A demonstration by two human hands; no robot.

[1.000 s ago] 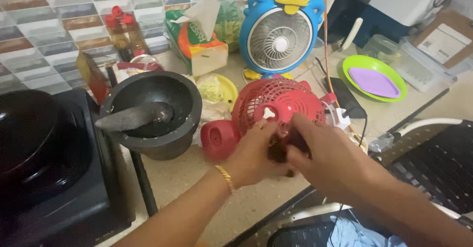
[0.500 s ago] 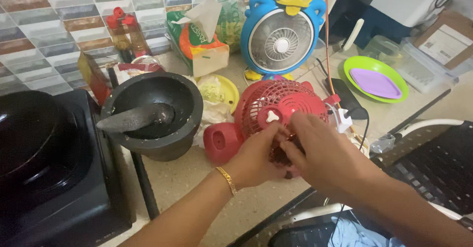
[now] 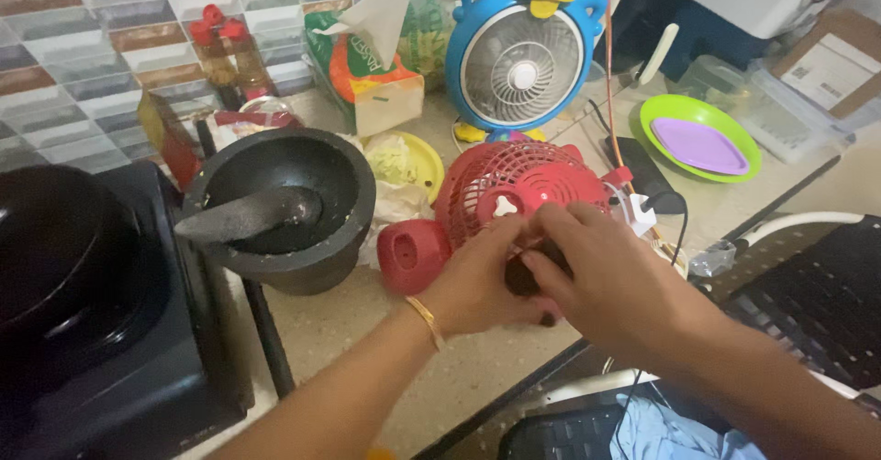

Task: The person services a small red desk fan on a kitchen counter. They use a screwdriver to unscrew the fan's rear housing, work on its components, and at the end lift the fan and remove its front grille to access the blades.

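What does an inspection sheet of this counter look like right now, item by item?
Surface: speckled counter, crowded.
Job's things: red fan lying down, grille up.
Clutter: stone mortar with pestle, blue fan, green plate, tissue box, yellow dish.
Hands: left hand and right hand both on the red fan's near edge.
Cables: black cable beside the red fan.
Surroundings: tiled wall, black stove.

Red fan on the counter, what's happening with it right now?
A person has both hands on a small red fan lying on the speckled counter. The left hand and right hand meet at the lower edge of its grille, fingers closed around a dark part there. Beside it stand a dark stone mortar with its pestle, and a blue duck-shaped fan behind.
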